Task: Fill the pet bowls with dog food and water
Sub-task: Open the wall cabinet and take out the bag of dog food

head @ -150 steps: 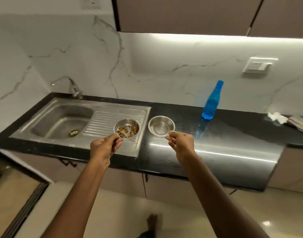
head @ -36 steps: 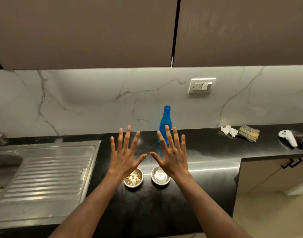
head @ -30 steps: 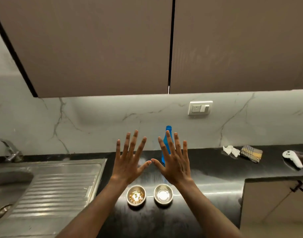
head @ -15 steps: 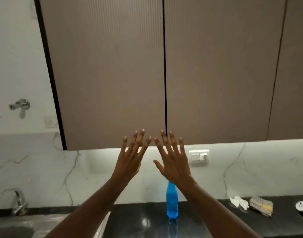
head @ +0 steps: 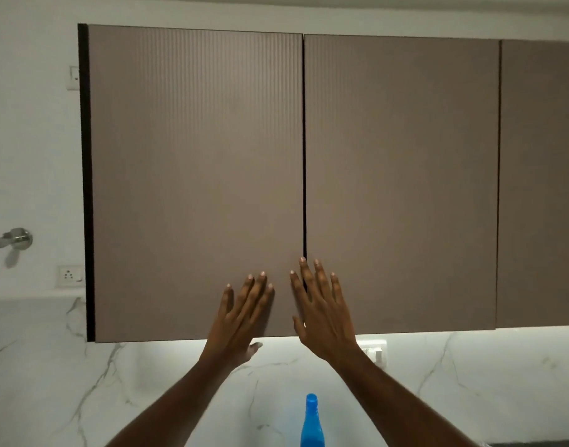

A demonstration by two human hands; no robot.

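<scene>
Both hands were raised with fingers straight, holding nothing: the left hand (head: 241, 314) and right hand (head: 321, 314) before the wall cabinet (head: 196, 172). The blue bottle (head: 312, 424) stood at six o'clock; the bowls were out of view. Opening the doors would best start from their lower edges.

Both hands raised, fingers straight: left hand (head: 241, 321) and right hand (head: 321, 314) before the brown cabinet doors (head: 196, 175); blue bottle (head: 312, 424) at bottom centre

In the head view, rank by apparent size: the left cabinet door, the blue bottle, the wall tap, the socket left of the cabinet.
1. left cabinet door
2. blue bottle, partly cropped
3. wall tap
4. socket; close to the tap, so unsure.
</scene>
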